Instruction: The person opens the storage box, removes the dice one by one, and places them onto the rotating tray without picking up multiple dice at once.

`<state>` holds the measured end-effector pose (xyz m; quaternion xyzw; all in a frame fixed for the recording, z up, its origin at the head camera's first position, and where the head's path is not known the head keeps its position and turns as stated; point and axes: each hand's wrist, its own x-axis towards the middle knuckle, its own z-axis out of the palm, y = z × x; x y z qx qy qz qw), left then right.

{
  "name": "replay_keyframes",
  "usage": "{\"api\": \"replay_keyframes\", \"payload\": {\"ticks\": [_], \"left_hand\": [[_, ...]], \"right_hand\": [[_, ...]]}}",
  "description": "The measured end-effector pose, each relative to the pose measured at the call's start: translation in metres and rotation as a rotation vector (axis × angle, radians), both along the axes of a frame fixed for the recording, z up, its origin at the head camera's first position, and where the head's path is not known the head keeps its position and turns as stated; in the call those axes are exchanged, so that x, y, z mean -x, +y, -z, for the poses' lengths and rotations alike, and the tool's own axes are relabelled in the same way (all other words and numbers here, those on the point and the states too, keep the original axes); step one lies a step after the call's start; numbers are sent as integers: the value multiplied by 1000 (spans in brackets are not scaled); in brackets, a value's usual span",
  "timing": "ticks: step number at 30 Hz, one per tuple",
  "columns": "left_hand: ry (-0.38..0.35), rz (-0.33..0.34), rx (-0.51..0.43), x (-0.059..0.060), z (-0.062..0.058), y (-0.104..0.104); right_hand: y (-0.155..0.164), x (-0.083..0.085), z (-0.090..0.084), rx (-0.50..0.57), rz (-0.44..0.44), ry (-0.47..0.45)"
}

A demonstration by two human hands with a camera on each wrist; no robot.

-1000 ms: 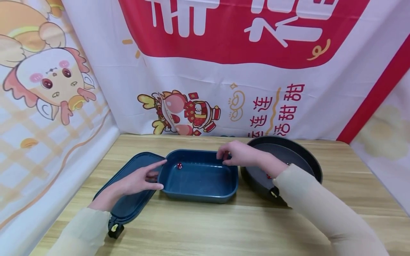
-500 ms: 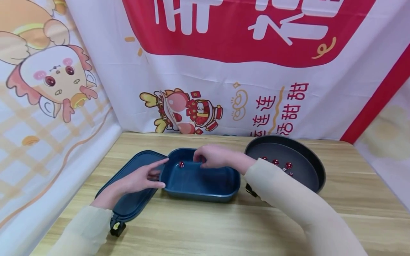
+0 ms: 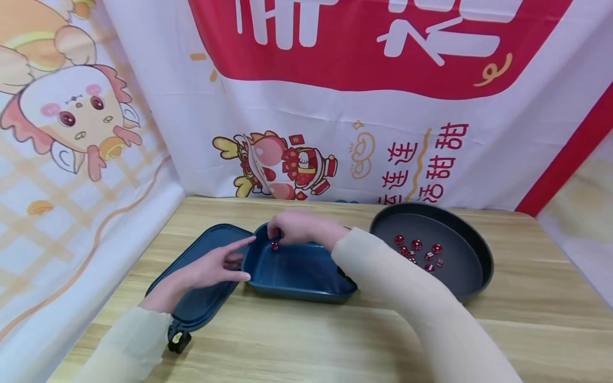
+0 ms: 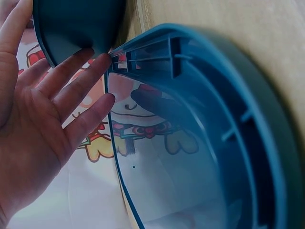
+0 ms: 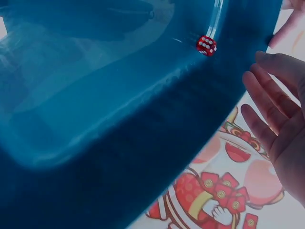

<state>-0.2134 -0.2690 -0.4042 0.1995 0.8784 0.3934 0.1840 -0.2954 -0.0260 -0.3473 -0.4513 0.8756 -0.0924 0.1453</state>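
A single red die (image 3: pixel 274 246) with white pips lies in the far left corner of the blue rectangular container (image 3: pixel 299 292). Over that corner hovers my right hand (image 3: pixel 297 226), its fingertips close above the die. In the right wrist view the die (image 5: pixel 206 45) is seen apart from the right hand's loosely bent fingers (image 5: pixel 259 88), which hold nothing. My left hand (image 3: pixel 210 267) stands at the container's left end, fingers spread, with index finger and thumb at the rim. Beneath it lies a blue lid (image 3: pixel 217 235); the left wrist view shows this lid (image 4: pixel 252 138) near the fingers.
A round dark pan (image 3: pixel 452 274) stands to the right, with several red dice (image 3: pixel 416 244) inside. A black clip-like piece (image 3: pixel 179 342) sits at the lid's near end. Printed cloth (image 3: pixel 287 111) hangs behind the wooden table (image 3: pixel 297 340).
My right hand has moved left across the container, from its right end to the die's corner. The dice in the pan have come into view. My left hand stays at the rim.
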Motion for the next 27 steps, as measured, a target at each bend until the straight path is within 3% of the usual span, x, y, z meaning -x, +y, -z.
{"api": "replay_keyframes", "payload": {"ticks": [12,27], "left_hand": [[2,-5,12,1,2,-2],[-13,-4,-3,3,1,-1]], "right_hand": [[-11,16,32,-2,34,-78],[-10,13,46,-64,47,-64]]}}
